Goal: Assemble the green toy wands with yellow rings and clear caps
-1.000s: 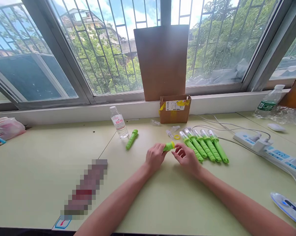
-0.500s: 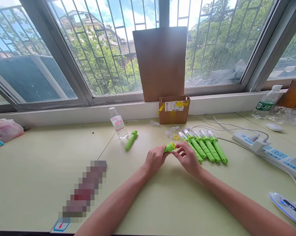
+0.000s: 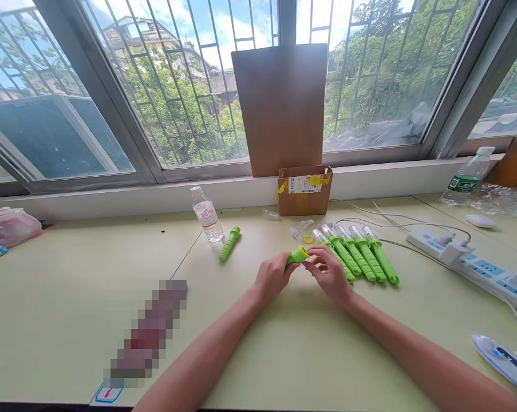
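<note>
Fingers of my left hand [image 3: 272, 276] are wrapped round a green tube [image 3: 296, 257], its end pointing up and right. A yellow ring [image 3: 303, 252] sits at that end. My right hand [image 3: 330, 276] is at the ring, its fingertips pinched at the rim. Several green tubes with clear tops [image 3: 363, 260] lie side by side just right of my right hand. Another yellow ring [image 3: 308, 240] and small clear caps [image 3: 296, 233] lie behind my hands. A single green tube without a clear top [image 3: 229, 245] lies to the left.
A water bottle [image 3: 207, 214] stands behind the single tube. An open cardboard box [image 3: 304, 203] is against the sill. White cables and a power strip [image 3: 477, 266] lie on the right; a pixelated object [image 3: 149, 332] is at the front left.
The fingers of my right hand have shifted slightly at the yellow ring. My left hand keeps its hold on the green tube, and the things on the table have not moved.
</note>
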Demonstrator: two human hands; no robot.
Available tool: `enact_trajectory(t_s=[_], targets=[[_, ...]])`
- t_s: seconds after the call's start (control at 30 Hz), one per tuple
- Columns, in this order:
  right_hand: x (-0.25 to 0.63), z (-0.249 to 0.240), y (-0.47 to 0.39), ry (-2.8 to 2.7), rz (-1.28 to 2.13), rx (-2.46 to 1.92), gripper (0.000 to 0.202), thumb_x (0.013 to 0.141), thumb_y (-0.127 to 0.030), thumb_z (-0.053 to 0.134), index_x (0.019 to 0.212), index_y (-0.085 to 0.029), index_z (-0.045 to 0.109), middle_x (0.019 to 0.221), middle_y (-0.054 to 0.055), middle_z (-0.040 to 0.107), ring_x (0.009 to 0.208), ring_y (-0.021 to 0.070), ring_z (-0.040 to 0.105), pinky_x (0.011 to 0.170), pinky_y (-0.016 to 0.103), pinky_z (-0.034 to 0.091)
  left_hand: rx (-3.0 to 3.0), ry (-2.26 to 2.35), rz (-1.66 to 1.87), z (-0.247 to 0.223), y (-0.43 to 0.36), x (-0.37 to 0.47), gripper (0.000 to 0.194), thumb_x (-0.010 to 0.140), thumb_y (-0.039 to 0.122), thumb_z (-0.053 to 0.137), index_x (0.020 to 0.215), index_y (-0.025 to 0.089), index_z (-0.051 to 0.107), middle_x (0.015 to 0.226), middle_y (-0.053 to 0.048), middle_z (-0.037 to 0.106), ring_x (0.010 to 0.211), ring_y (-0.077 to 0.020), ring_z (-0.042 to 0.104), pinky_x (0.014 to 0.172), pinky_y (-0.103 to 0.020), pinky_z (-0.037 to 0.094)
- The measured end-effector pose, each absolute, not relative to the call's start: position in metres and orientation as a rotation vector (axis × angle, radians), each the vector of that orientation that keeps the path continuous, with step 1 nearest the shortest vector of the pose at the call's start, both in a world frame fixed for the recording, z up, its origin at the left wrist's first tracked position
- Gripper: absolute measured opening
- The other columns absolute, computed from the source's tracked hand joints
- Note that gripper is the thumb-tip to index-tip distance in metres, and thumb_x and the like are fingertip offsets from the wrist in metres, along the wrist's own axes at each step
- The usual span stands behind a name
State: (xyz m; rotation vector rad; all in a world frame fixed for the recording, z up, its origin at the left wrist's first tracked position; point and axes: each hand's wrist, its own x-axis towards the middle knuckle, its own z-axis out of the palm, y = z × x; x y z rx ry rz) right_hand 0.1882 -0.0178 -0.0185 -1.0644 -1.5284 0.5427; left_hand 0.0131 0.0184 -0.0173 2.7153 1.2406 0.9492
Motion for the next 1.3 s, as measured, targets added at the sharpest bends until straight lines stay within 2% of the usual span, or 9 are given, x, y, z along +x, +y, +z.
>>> enact_trajectory(t_s=[0.1, 0.23, 0.47, 0.6, 1.1, 1.2, 1.3], targets=[[0.188, -0.018, -0.017, -1.484, 0.560, -1.058, 0.026, 0.081, -0.045, 0.058, 0.086, -0.020, 0.060, 0.104, 0.007, 0.055, 0.065, 0.0132, 0.061, 0.051, 0.028, 0.054, 2.712, 1.298, 0.937, -0.020, 0.019, 0.015, 0.026, 0.091, 0.041, 0.044, 0.106, 0.020, 0.049, 0.077, -0.001, 0.068, 0.063, -0.0157, 0.064, 0.053, -0.022, 0.040], [0.189, -0.018, -0.016, -1.402, 0.591, -1.054, 0.028, 0.078, -0.047, 0.061, 0.083, -0.019, 0.060, 0.103, 0.008, 0.056, 0.065, 0.0142, 0.062, 0.051, 0.029, 0.053, 2.721, 1.401, 0.975, -0.026, 0.020, 0.017, 0.037, 0.085, 0.045, 0.052, 0.111, 0.020, 0.044, 0.082, -0.003, 0.068, 0.064, -0.0164, 0.065, 0.052, -0.022, 0.040], [0.191, -0.019, -0.013, -1.280, 0.655, -1.068, 0.037, 0.075, -0.053, 0.063, 0.088, -0.019, 0.056, 0.105, 0.010, 0.061, 0.062, 0.0157, 0.065, 0.052, 0.030, 0.053, 2.753, 1.388, 1.034, -0.027, 0.021, 0.016, 0.021, 0.088, 0.035, 0.051, 0.102, 0.021, 0.048, 0.082, -0.003, 0.068, 0.064, -0.0146, 0.064, 0.051, -0.021, 0.038], [0.190, -0.019, -0.013, -1.226, 0.701, -1.088, 0.042, 0.071, -0.056, 0.064, 0.085, -0.019, 0.054, 0.100, 0.010, 0.065, 0.060, 0.0169, 0.066, 0.054, 0.031, 0.054, 2.763, 1.381, 1.033, -0.027, 0.020, 0.017, 0.020, 0.088, 0.035, 0.050, 0.101, 0.020, 0.048, 0.082, -0.002, 0.068, 0.062, -0.0143, 0.063, 0.051, -0.021, 0.038], [0.191, -0.015, -0.014, -1.231, 0.762, -1.107, 0.043, 0.069, -0.058, 0.065, 0.080, -0.019, 0.049, 0.101, 0.010, 0.065, 0.058, 0.0165, 0.066, 0.052, 0.031, 0.054, 2.762, 1.403, 0.997, -0.028, 0.018, 0.017, 0.019, 0.088, 0.034, 0.051, 0.102, 0.021, 0.050, 0.083, -0.002, 0.068, 0.066, -0.0149, 0.063, 0.051, -0.022, 0.038], [0.191, -0.016, -0.013, -1.226, 0.769, -1.120, 0.044, 0.068, -0.059, 0.066, 0.080, -0.019, 0.050, 0.095, 0.008, 0.067, 0.056, 0.0167, 0.065, 0.052, 0.031, 0.053, 2.763, 1.393, 0.994, -0.028, 0.018, 0.017, 0.019, 0.088, 0.034, 0.051, 0.103, 0.021, 0.049, 0.084, -0.002, 0.068, 0.067, -0.0153, 0.064, 0.051, -0.022, 0.038], [0.193, -0.016, -0.013, -1.226, 0.780, -1.131, 0.046, 0.066, -0.059, 0.068, 0.083, -0.019, 0.052, 0.075, 0.004, 0.067, 0.054, 0.0186, 0.065, 0.053, 0.033, 0.053, 2.756, 1.393, 0.992, -0.028, 0.018, 0.017, 0.019, 0.088, 0.034, 0.050, 0.102, 0.022, 0.049, 0.085, -0.002, 0.068, 0.067, -0.0150, 0.064, 0.052, -0.022, 0.037]])
